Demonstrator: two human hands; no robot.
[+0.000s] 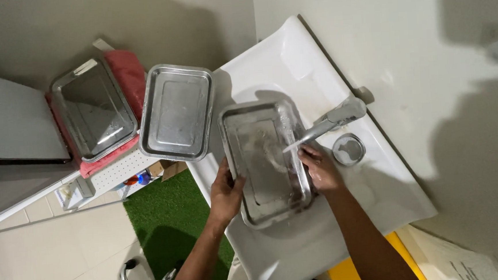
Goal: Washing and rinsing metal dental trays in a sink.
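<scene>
Both forearms reach up from the bottom edge to a steel tray [265,162] over the white sink [374,207]; it's a shallow rectangular pan, rounded corners, wet and streaked, tilted under water running from the tap [340,117]; left hand [226,193] has its fingers [237,184] curled over the tray's near-left rim, thumb on the inside, gripping it; right hand [318,167] sits at the right rim, fingers bent and close together, touching the edge just below the stream; beside it, a round metal drain plug [348,149]; further left, a second tray [176,111] rests on a white rack [118,171]; a third tray [93,109] lies on a red cloth [129,69].
</scene>
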